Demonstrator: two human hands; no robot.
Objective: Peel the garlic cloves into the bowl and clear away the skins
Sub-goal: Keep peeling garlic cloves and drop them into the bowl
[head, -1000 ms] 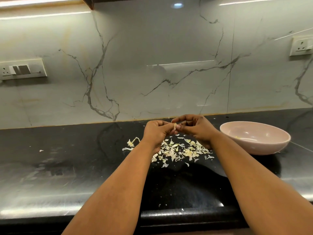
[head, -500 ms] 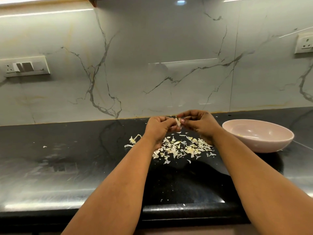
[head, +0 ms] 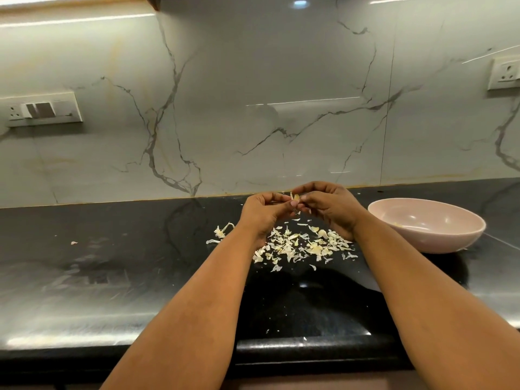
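Little has shifted since the earlier frame: the garlic clove (head: 295, 197) is still pinched between the left hand (head: 263, 213) and right hand (head: 329, 208), above the skins (head: 304, 246). The bowl (head: 439, 243) lies rightward, nearer the right hand.

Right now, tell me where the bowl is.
In the head view the pink bowl stands on the black counter at the right, beside the right hand and the heap of garlic skins.
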